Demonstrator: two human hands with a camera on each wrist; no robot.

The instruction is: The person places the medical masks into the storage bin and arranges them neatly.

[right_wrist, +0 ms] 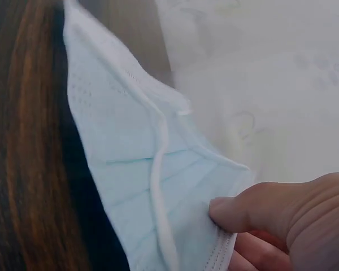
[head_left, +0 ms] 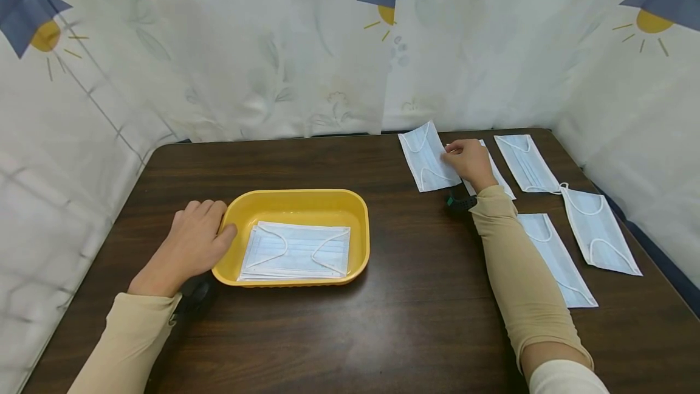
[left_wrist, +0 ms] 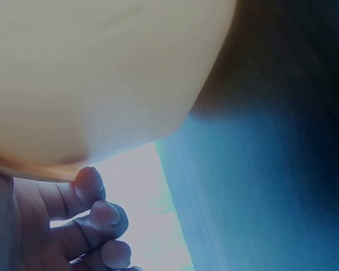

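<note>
A yellow tray (head_left: 358,242) stands on the table with a stack of light blue face masks (head_left: 306,251) lying flat in it. My left hand (head_left: 191,242) grips the tray's left rim; in the left wrist view its curled fingers (left_wrist: 104,214) show against the tray's outer side. At the far right part of the table, my right hand (head_left: 469,160) pinches one edge of a face mask (head_left: 426,157), which is tilted. The right wrist view shows the thumb on the face of this mask (right_wrist: 130,152) and the fingers behind it. Another mask (head_left: 499,175) lies partly hidden under my right hand.
Several more masks lie on the right of the brown table (head_left: 394,321): one mask (head_left: 526,160) at the back, another mask (head_left: 598,230) by the right edge, and a third mask (head_left: 563,266) beside my right forearm. A patterned white curtain (head_left: 262,65) borders the table.
</note>
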